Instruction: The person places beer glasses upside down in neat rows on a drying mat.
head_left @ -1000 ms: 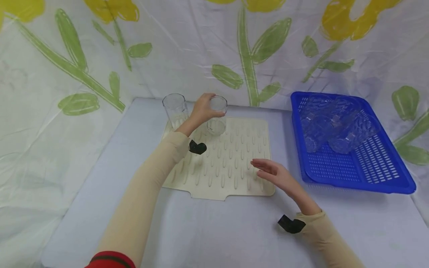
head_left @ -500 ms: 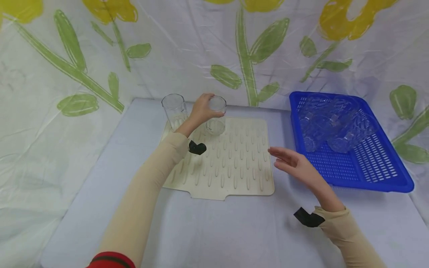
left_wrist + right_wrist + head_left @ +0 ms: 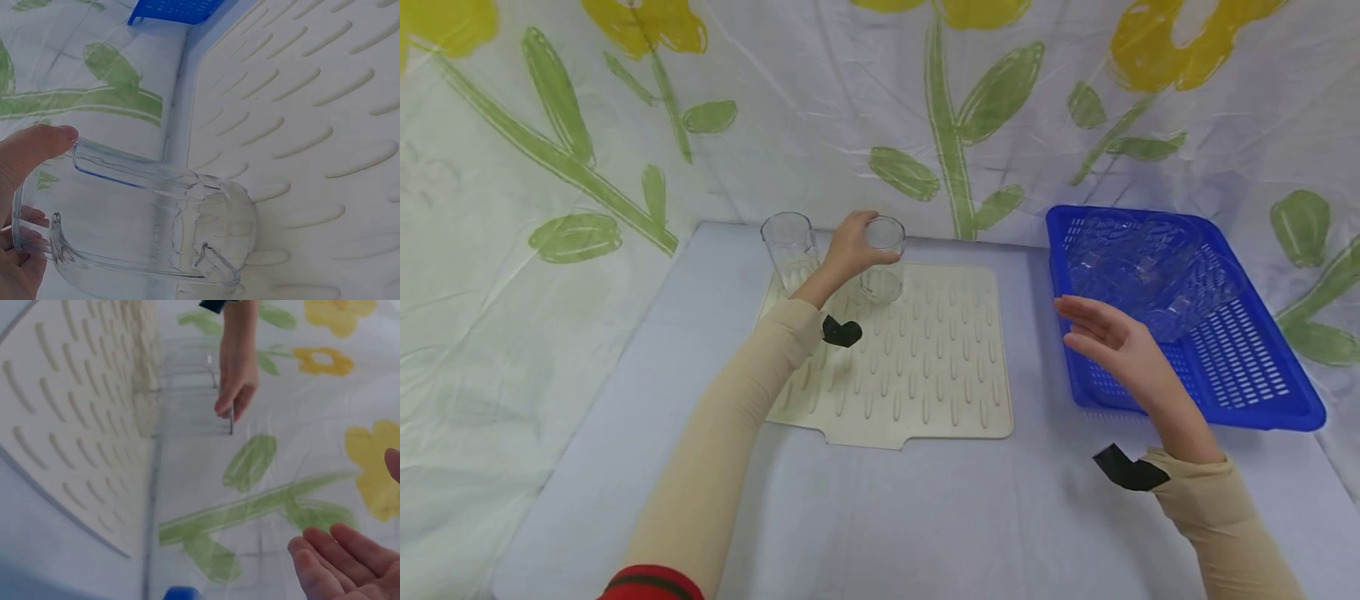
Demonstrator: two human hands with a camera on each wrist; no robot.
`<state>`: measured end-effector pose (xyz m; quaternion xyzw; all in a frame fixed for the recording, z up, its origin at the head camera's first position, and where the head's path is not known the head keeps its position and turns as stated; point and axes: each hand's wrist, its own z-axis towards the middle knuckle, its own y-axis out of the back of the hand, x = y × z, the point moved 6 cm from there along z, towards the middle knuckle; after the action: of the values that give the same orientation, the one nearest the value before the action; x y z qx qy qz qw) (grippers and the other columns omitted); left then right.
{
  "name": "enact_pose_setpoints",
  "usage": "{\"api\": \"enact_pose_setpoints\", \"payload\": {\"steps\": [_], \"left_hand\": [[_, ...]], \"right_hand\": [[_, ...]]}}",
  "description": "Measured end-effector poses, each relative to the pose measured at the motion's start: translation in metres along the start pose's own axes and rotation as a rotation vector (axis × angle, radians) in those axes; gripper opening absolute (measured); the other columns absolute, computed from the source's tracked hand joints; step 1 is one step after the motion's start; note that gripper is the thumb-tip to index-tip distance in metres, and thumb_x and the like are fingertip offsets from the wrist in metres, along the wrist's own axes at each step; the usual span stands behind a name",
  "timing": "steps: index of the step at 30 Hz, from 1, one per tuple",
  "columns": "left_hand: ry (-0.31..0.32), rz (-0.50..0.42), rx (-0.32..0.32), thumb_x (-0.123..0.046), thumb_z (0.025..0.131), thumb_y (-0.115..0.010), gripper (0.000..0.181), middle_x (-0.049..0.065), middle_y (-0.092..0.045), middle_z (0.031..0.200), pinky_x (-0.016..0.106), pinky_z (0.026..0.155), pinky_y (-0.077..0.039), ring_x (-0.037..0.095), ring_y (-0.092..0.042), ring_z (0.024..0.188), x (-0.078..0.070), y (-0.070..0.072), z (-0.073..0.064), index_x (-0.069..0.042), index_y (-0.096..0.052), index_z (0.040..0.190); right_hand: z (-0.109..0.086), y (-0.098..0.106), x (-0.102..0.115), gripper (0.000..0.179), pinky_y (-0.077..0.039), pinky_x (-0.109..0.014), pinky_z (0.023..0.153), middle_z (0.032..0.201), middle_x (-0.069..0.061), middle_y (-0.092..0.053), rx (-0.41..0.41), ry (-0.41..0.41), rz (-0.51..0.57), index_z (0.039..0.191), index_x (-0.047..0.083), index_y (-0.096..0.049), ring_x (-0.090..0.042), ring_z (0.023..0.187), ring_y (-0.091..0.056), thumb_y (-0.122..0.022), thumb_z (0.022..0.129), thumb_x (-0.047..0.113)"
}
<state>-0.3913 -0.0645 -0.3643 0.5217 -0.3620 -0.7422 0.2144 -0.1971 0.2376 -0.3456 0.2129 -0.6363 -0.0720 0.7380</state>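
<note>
My left hand (image 3: 850,252) grips the rim of a clear glass mug (image 3: 883,275), thumb on one side and fingers on the other. In the left wrist view the glass mug (image 3: 144,212) has a handle, and its base meets the ribbed cream mat (image 3: 300,156). Just left of that hand, a second clear glass (image 3: 790,246) stands upright at the mat's back left corner, partly behind the wrist. Over the near left edge of the blue basket (image 3: 1262,421) hovers my right hand (image 3: 1120,346), fingers loosely extended and holding nothing. Several clear glasses (image 3: 1150,267) lie in the basket.
The cream mat (image 3: 925,375) lies on the white-covered table (image 3: 925,525), its tab towards me. A curtain (image 3: 820,108) with printed yellow flowers hangs right behind the table. The basket fills the right side, with perforated walls.
My right hand has moved right and away from me, from over the mat's right edge to the basket's edge. My left hand stays on the same mug.
</note>
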Motion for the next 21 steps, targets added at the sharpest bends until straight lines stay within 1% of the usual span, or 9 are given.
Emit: {"api": "enact_pose_setpoints", "payload": {"steps": [2, 4, 10, 15, 17, 21], "left_hand": [[0.001, 0.002, 0.001, -0.029, 0.070, -0.075, 0.076, 0.017, -0.042, 0.129, 0.032, 0.097, -0.031, 0.028, -0.038, 0.118, 0.000, 0.000, 0.000, 0.003, -0.040, 0.130], [0.001, 0.006, 0.000, -0.029, 0.071, -0.075, 0.076, 0.017, -0.042, 0.129, 0.033, 0.096, -0.031, 0.028, -0.037, 0.118, 0.000, 0.001, -0.001, 0.003, -0.040, 0.130], [-0.001, 0.012, 0.001, -0.028, 0.070, -0.075, 0.076, 0.017, -0.042, 0.128, 0.033, 0.096, -0.032, 0.028, -0.038, 0.118, 0.000, 0.000, 0.000, 0.003, -0.040, 0.130], [0.002, 0.017, 0.000, -0.028, 0.070, -0.076, 0.076, 0.016, -0.042, 0.128, 0.033, 0.096, -0.032, 0.028, -0.038, 0.117, 0.000, 0.000, 0.000, 0.003, -0.041, 0.130], [0.003, 0.019, 0.000, -0.028, 0.070, -0.076, 0.076, 0.016, -0.043, 0.128, 0.033, 0.096, -0.032, 0.028, -0.039, 0.117, 0.000, 0.000, 0.000, 0.002, -0.041, 0.130], [0.008, 0.017, 0.002, -0.028, 0.070, -0.076, 0.076, 0.016, -0.042, 0.128, 0.033, 0.096, -0.032, 0.028, -0.038, 0.118, -0.001, 0.000, 0.000, 0.002, -0.040, 0.130]], "right_hand": [[0.000, 0.008, 0.000, 0.047, -0.038, -0.013, 0.086, 0.133, -0.012, -0.041, -0.027, 0.004, -0.012, 0.135, 0.005, -0.038, -0.014, 0.119, -0.040, -0.052, 0.091, 0.012], [0.001, 0.016, -0.001, 0.047, -0.038, -0.013, 0.085, 0.133, -0.008, -0.042, -0.057, -0.008, -0.013, 0.136, 0.007, -0.038, -0.014, 0.119, -0.040, -0.052, 0.091, 0.012], [0.006, 0.042, -0.007, 0.048, -0.038, -0.012, 0.085, 0.132, -0.002, -0.043, -0.169, -0.039, 0.029, 0.136, 0.008, -0.039, -0.013, 0.120, -0.037, -0.054, 0.090, 0.011], [0.010, 0.060, -0.012, 0.051, -0.034, -0.013, 0.089, 0.136, -0.005, -0.039, -0.258, -0.076, -0.027, 0.137, 0.011, -0.037, -0.015, 0.123, -0.034, -0.055, 0.090, 0.015], [0.012, 0.067, -0.016, 0.053, -0.032, -0.013, 0.091, 0.138, -0.005, -0.036, -0.291, -0.101, -0.068, 0.138, 0.013, -0.035, -0.014, 0.124, -0.032, -0.056, 0.089, 0.017], [0.016, 0.078, -0.022, 0.058, -0.028, -0.013, 0.094, 0.140, -0.004, -0.033, -0.344, -0.130, -0.096, 0.140, 0.013, -0.032, -0.013, 0.126, -0.029, -0.057, 0.088, 0.021]]}}
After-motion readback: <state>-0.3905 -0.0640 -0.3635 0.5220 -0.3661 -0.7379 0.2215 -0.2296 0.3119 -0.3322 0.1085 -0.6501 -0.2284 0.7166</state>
